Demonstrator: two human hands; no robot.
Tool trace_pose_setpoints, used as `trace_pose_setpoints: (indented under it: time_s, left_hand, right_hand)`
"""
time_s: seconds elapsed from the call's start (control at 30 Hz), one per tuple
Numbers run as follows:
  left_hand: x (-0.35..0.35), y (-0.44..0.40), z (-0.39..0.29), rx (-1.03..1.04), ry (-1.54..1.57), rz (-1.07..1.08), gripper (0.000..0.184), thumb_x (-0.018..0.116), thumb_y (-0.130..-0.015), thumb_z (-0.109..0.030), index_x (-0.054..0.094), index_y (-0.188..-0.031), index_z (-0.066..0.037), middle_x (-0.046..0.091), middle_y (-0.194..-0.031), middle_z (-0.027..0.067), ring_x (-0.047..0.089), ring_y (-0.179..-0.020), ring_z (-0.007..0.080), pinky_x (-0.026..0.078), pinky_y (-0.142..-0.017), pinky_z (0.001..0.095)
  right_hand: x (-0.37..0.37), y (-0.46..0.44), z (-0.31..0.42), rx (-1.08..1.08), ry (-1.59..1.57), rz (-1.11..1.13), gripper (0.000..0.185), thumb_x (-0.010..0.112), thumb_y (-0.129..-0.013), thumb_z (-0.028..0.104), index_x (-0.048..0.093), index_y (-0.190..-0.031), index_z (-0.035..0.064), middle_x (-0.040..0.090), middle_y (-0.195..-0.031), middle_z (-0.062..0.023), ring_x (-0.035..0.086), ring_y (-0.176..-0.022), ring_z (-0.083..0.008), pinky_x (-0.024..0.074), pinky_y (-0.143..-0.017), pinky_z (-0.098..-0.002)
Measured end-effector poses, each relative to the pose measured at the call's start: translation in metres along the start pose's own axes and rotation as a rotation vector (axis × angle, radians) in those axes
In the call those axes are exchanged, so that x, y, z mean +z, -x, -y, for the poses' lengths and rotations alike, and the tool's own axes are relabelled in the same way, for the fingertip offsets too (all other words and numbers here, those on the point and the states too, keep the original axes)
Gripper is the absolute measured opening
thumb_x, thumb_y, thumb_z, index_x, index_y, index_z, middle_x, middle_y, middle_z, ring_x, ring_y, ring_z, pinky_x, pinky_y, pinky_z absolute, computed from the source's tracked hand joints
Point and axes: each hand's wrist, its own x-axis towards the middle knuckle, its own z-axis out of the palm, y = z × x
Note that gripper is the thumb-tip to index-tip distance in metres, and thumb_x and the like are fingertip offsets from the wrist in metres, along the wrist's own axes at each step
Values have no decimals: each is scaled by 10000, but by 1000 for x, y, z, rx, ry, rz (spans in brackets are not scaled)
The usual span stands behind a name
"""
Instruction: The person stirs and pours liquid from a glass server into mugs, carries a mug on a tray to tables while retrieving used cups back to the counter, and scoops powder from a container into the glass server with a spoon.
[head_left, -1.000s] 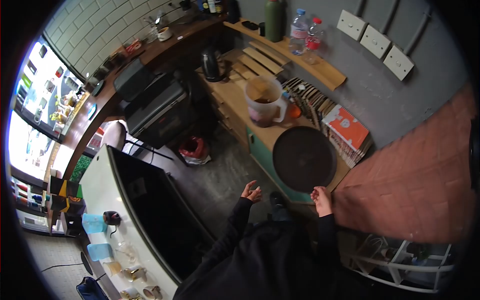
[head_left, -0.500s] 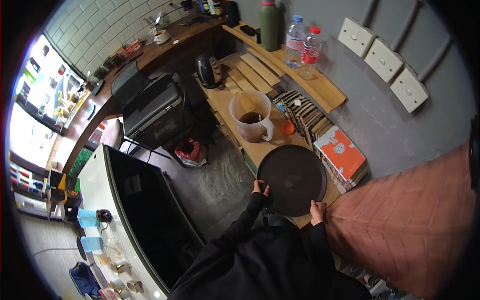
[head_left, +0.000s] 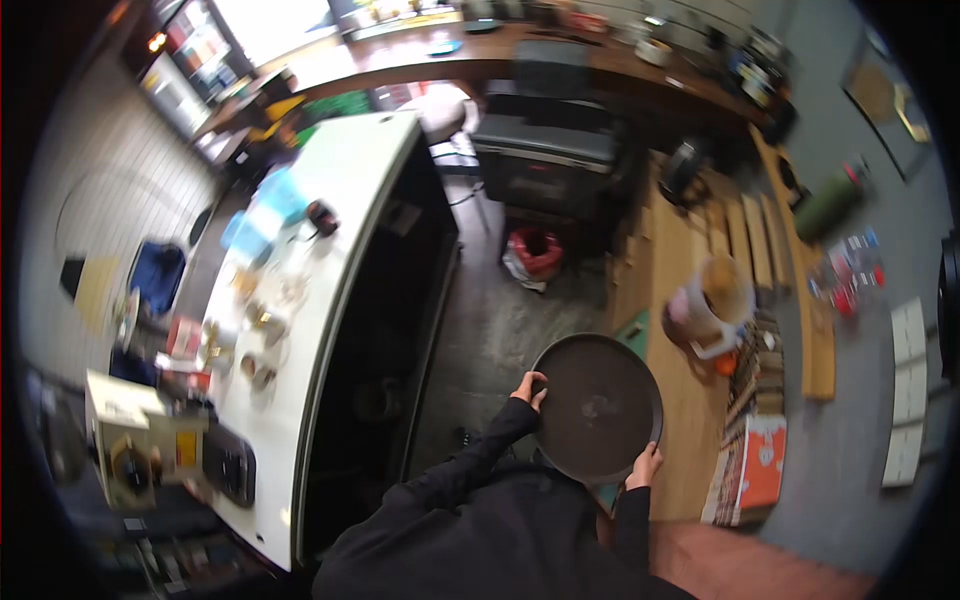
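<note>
Your round brown serving tray (head_left: 597,408) is in front of your body, away from the white worktop (head_left: 350,185) on your left and partly across the near edge of the wooden worktop (head_left: 685,450) on your right; whether it touches that edge you cannot tell from this angle. Being round, it gives you no long axis, so the grip points set its line: your left hand (head_left: 530,390) grips the left rim, a little farther out, and your right hand (head_left: 645,467) grips the lower-right rim, closer to you and nearer the wood. Your fingers are closed on the tray at both places, left forearm slanting inward, right forearm nearly straight ahead.
</note>
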Motion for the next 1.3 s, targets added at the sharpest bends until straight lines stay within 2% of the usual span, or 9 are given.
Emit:
trace_pose_setpoints:
  time_s: [0.17,0.33,0.43,0.53,0.83,0.9,1.0,1.1,1.3]
  left_hand:
    - [-101,36,42,175,245,-570,475,640,-911,-164,426,-1333,-118,619,-1122,158,642,-955,231,498,-886,355]
    - [-203,90,115,-396,866,-503,488,665,-903,-239,523,-1307,-4,624,-1189,160,609,-1044,192,496,-911,342]
    - [-212,142,133,301,1313,-458,478,593,-928,-209,497,-1338,18,626,-1224,171,643,-1036,256,501,-942,367]
    - [-228,190,104,288,1997,-421,444,546,-923,-223,533,-1303,7,640,-1203,179,642,-1036,365,521,-923,453]
    - [-205,268,123,688,2027,-696,466,520,-940,-382,581,-1248,-38,657,-1160,137,629,-1042,331,510,-916,447]
    - [-203,270,107,552,1926,-1152,524,481,-955,-441,541,-1302,-52,620,-1232,131,594,-1107,319,484,-953,445]
    - [-194,268,108,681,1827,-1257,576,448,-966,-473,474,-1371,-65,553,-1327,124,545,-1173,313,453,-991,443]
    - [-193,263,97,770,1612,-1393,576,416,-982,-474,454,-1386,-66,517,-1365,119,517,-1210,308,436,-1013,435]
    - [-183,243,85,913,1643,-1607,572,387,-994,-470,447,-1391,-62,515,-1366,118,512,-1220,303,433,-1020,417]
  right_hand:
    - [92,40,40,-276,-13,290,391,439,-1029,237,544,-1063,-139,638,-1037,-225,599,-937,-260,462,-848,-378]
    - [175,111,118,-577,-50,583,360,458,-1031,245,558,-930,-86,595,-811,-76,500,-746,-132,453,-699,-320]
    - [223,144,157,-835,-37,780,364,464,-1033,247,545,-858,-61,511,-712,-8,432,-679,-99,410,-620,-298]
    - [262,182,189,-938,-5,1038,363,464,-1033,235,499,-782,-25,424,-651,26,360,-639,-76,342,-557,-289]
    - [331,314,206,-1020,104,1580,401,472,-1033,263,404,-697,55,298,-635,81,264,-602,-37,216,-504,-268]
    - [339,336,208,-916,180,1686,409,473,-1030,275,388,-687,69,311,-631,82,283,-599,-32,233,-505,-267]
    - [369,351,212,-902,221,1781,354,486,-1025,258,503,-744,43,380,-654,77,328,-619,-27,272,-519,-237]
    - [406,377,235,-1004,127,1829,251,548,-989,167,589,-1165,-7,607,-919,-22,554,-735,-64,448,-618,-214]
    - [511,435,260,-953,84,1896,459,606,-959,205,449,-1352,28,517,-1289,-100,642,-861,-173,545,-666,-285]
